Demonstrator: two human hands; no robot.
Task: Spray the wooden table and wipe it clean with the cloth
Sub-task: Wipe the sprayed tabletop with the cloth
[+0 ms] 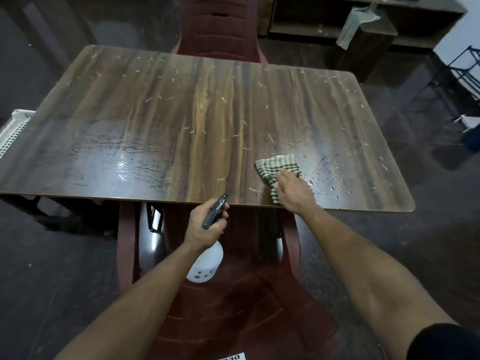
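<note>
Dim indoor light. A white glare patch (124, 166) shines on the wet surface (197, 105) near its front edge. Wide-angle bending curves the surface's edges; far corners look soft and blurred.

No legible text (label fragment cropped)

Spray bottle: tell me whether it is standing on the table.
No, the left hand holds the spray bottle below the table edge.

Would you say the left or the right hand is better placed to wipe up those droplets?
Right hand: it presses the cloth beside the droplets; the left hand holds the spray bottle.
</note>
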